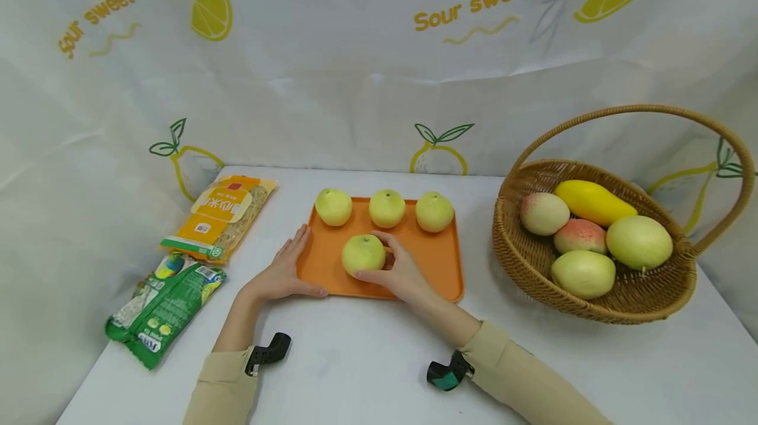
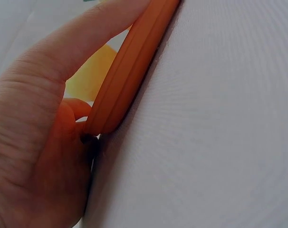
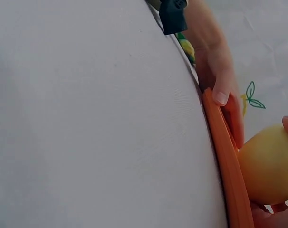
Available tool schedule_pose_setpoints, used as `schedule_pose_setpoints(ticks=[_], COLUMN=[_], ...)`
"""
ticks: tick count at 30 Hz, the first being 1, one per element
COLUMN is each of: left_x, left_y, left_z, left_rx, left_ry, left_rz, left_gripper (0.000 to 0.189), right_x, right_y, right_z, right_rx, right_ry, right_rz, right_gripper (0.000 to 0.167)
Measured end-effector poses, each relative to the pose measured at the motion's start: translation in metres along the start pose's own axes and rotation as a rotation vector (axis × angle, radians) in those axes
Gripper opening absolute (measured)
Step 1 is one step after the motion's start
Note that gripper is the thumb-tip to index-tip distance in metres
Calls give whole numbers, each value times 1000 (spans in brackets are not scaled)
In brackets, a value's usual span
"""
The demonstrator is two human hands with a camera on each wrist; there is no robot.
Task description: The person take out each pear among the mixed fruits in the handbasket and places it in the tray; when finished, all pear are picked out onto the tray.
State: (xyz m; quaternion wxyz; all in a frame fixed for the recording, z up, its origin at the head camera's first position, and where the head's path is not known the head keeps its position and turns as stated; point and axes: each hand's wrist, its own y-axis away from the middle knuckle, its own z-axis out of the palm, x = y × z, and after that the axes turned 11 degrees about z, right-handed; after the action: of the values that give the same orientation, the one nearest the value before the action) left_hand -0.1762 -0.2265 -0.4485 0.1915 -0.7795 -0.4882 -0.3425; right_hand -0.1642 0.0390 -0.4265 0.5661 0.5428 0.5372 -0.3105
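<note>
An orange tray (image 1: 322, 250) lies on the white table, with three pale yellow-green round fruits (image 1: 387, 208) in a row along its far side. My right hand (image 1: 405, 278) holds a fourth such fruit (image 1: 362, 255) over the tray's front middle, thumb and fingers curled around its right side; part of it shows in the right wrist view (image 3: 267, 166). My left hand (image 1: 285, 272) rests at the tray's front left corner. Its fingers lie straight along the left side, and the thumb reaches along the front rim, as the left wrist view also shows.
A wicker basket (image 1: 592, 310) with a tall handle stands at the right, holding a yellow mango (image 1: 595, 202), peaches (image 1: 580, 236) and pale green fruits (image 1: 583, 274). At the left lie an orange grain bag (image 1: 219, 218) and a green package (image 1: 166, 306). A printed white curtain (image 1: 331, 50) hangs behind.
</note>
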Motion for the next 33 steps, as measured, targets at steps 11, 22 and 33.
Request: schedule_pose_setpoints(ticks=[11,22,33], left_x=[-1,-3,-5], left_y=[-1,-1,-1], left_z=[0,1,2], left_rx=[-2,6,22], left_ry=[16,27,66], left_rz=[-1,-2,4], left_gripper=[134,136,140], right_x=[-5,-14,-18], right_y=[-13,-23,-30], right_z=[19,38,53], right_rx=[-5,-46,-86], right_ry=[79,123,164], right_rz=[-30,-59,-63], right_gripper=[76,76,74])
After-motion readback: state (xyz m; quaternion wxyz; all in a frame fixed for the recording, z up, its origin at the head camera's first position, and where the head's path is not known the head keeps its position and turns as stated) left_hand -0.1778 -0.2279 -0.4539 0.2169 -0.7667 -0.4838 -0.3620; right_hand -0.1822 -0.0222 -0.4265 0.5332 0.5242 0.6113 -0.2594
